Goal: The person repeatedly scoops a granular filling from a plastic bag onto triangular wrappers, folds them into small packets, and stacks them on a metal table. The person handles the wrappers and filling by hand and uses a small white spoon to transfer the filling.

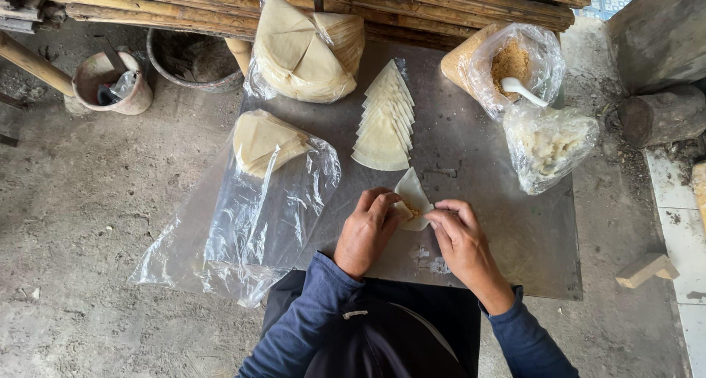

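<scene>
Grey metal sheeting forms the bench (507,253), set on a dusty concrete floor (81,223) with bamboo poles (441,3) stacked behind. On it lie a large clear plastic bag (250,223) of wrappers, a row of overlapping triangular wrappers (382,120), and a bag of brown filling (507,62) with a white spoon (523,91). Near the bench's front edge, the left hand (365,231) and right hand (460,238) pinch one filled wrapper (412,198) between their fingertips.

hands: 2 (left hand (365,229), right hand (457,234)) | filled wrapper (412,199): 1 | fanned row of wrappers (384,120): 1 | plastic bags of wrappers: 2 (305,47) (268,139) | bags of filling: 2 (507,62) (548,143) | white spoon (522,91): 1 | buckets: 2 (110,82) (187,58)
</scene>
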